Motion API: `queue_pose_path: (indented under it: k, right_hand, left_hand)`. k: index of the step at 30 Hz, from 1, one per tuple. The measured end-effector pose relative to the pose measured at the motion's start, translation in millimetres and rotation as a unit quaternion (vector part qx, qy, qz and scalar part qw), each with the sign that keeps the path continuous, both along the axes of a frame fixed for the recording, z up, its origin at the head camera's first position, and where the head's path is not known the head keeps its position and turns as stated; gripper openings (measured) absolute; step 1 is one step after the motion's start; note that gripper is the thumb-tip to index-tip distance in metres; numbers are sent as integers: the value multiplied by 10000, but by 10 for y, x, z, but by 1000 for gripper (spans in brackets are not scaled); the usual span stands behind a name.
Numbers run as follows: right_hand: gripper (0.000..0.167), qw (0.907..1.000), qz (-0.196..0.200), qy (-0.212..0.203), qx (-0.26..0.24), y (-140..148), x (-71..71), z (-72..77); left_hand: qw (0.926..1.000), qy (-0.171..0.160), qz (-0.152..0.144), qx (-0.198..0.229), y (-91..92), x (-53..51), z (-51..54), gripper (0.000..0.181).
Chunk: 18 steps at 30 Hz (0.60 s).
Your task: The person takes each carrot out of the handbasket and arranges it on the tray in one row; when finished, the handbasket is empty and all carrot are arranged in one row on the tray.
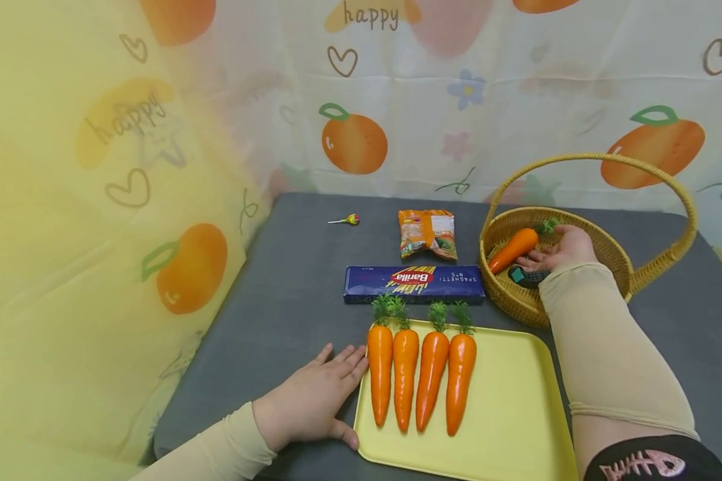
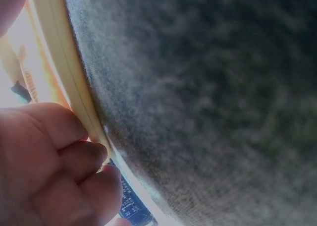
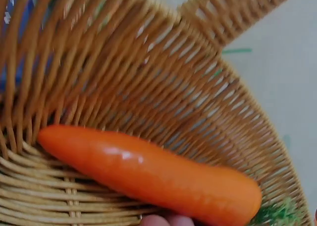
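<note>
My left hand (image 1: 313, 399) rests at the left edge of a yellow tray (image 1: 517, 401), fingers extended and touching its rim. In the left wrist view, the fingers (image 2: 74, 156) lie against the tray's side. Several orange carrots (image 1: 380, 374) with green tops lie side by side on the tray's left half. Inside a wicker basket (image 1: 614, 260) at the right, my right hand (image 1: 568, 248) is beside another carrot (image 1: 513, 250), fingers loosely extended. The right wrist view has this carrot (image 3: 148, 171) lying against the woven wall, with two fingertips (image 3: 154, 220) at its lower edge.
A blue spaghetti box (image 1: 415, 284) lies just behind the tray. Farther back are an orange snack packet (image 1: 427, 234) and a lollipop (image 1: 351, 219). The basket's tall handle (image 1: 614, 157) arches over the right hand. A printed curtain hangs behind the grey table (image 1: 265, 300).
</note>
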State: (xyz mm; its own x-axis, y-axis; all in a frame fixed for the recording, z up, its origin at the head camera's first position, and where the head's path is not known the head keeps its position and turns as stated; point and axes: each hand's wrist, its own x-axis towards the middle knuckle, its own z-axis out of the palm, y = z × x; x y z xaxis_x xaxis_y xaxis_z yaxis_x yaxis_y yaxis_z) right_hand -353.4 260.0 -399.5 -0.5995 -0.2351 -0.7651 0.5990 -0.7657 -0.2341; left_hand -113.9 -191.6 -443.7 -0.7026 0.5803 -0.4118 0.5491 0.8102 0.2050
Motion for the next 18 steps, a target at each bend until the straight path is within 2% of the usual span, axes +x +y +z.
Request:
queue_pose_path:
  k: [5, 10, 15, 18]
  right_hand:
    - [61, 9995, -73, 122, -282, -1, -33, -105]
    - [66, 9984, 273, 352, -354, -34, -117, -218]
    - [83, 9935, 875, 728, 86, -110, -162, -208]
    - [76, 9893, 1083, 875, 430, -139, -172, -184]
  left_hand:
    - [10000, -26, 10, -17, -7, -5, -13, 130]
    - [10000, -56, 14, 18, -18, -2, -20, 130]
    - [10000, -52, 19, 9, -22, -2, -30, 130]
    - [10000, -48, 23, -11, -21, -9, -22, 130]
